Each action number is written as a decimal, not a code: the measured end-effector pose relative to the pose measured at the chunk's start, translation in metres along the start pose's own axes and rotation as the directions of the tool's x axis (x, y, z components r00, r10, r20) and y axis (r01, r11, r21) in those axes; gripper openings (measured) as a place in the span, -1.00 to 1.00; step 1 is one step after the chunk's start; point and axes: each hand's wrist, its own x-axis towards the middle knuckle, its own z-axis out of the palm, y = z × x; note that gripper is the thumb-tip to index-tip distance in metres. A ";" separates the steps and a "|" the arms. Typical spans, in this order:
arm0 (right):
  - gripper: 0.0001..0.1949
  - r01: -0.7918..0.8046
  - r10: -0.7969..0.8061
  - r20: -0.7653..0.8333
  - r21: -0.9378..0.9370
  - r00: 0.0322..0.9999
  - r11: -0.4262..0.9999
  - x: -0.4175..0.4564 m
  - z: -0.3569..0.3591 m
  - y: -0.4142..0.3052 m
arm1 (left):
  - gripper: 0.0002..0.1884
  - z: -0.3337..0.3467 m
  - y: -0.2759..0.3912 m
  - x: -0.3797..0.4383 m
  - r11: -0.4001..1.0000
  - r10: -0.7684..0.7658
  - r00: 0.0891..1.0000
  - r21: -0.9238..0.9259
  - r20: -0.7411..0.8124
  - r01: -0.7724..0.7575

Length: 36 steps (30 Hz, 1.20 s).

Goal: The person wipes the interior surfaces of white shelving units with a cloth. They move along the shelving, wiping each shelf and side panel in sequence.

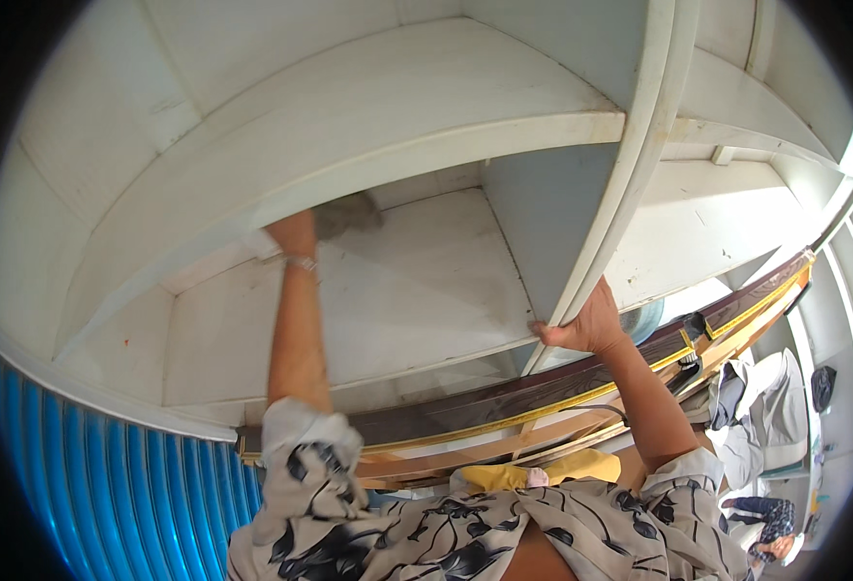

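Observation:
My left hand [293, 231] reaches into a compartment of a white shelf unit [426, 276], partly hidden by the board above it. Beside its fingers is a blurred grey-brown cloth [346, 217], which the hand seems to hold against the back of the compartment. A clear bracelet circles that wrist. My right hand [592, 323] grips the front edge of the upright divider [601, 247], thumb on the near side and fingers mostly hidden behind it.
Dark wooden boards with gold trim [484, 414] lie between me and the shelf. Blue corrugated sheeting [129, 465] stands at lower left. A yellow cloth [579, 467], heaped grey clothes [768, 407] and a round bluish object [644, 319] are nearby. Another person [768, 526] is at lower right.

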 end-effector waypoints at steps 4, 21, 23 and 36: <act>-0.33 0.000 0.000 -0.008 -0.015 1.000 1.000 0.002 0.001 -0.001 | -0.66 0.101 0.019 -0.060 0.975 0.169 0.981 0.131 0.092 -0.181; -0.32 -0.034 0.037 0.066 -0.043 0.997 0.998 -0.001 0.008 -0.004 | -0.78 -0.050 0.199 -0.105 0.867 0.274 -0.242 -0.348 0.931 -0.356; -0.33 -0.080 0.084 0.063 -0.069 0.994 0.994 -0.004 0.006 0.000 | -0.80 -0.094 0.201 -0.104 0.906 0.170 -0.256 -0.253 0.952 -0.340; -0.40 -0.079 0.090 0.116 -0.099 0.989 0.992 -0.006 0.008 0.008 | -0.69 -0.115 0.050 -0.284 0.866 -0.381 0.378 0.183 0.844 0.464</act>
